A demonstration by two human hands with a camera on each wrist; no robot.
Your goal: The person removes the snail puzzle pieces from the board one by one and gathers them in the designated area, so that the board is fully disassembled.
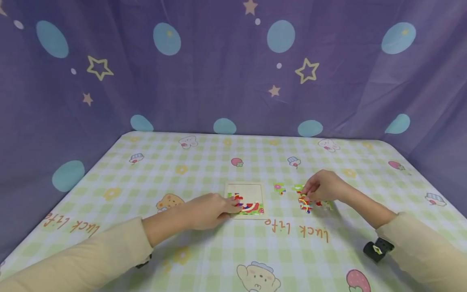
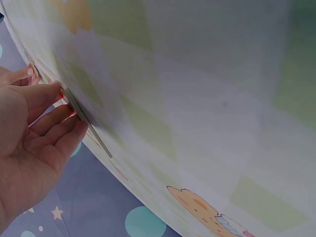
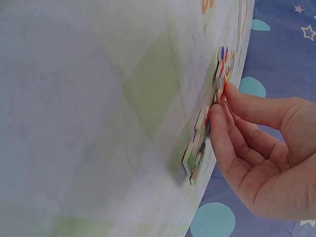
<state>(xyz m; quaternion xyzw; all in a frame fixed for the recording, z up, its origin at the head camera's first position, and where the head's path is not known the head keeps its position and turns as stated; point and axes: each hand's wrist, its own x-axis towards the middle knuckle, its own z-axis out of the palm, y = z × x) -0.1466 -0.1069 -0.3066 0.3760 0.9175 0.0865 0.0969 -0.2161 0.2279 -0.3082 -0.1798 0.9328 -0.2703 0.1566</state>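
Observation:
A pale wooden puzzle tray (image 1: 245, 187) lies on the table, with colourful jigsaw pieces (image 1: 251, 208) along its near side. My left hand (image 1: 211, 211) reaches over the tray's left edge, its fingertips at the red pieces inside. In the left wrist view the left hand's (image 2: 44, 128) fingers are loosely bent beside the tray's thin edge (image 2: 94, 131). To the right of the tray, my right hand (image 1: 326, 186) pinches a red, blue and yellow jigsaw piece (image 1: 303, 202) between thumb and index finger. Other loose pieces (image 3: 192, 158) lie under and beside the right hand's fingers.
A single green and pink jigsaw piece (image 1: 279, 187) lies between the tray and the right hand. The checked tablecloth (image 1: 204, 162) covers the table, and a purple curtain (image 1: 226, 73) hangs behind its far edge.

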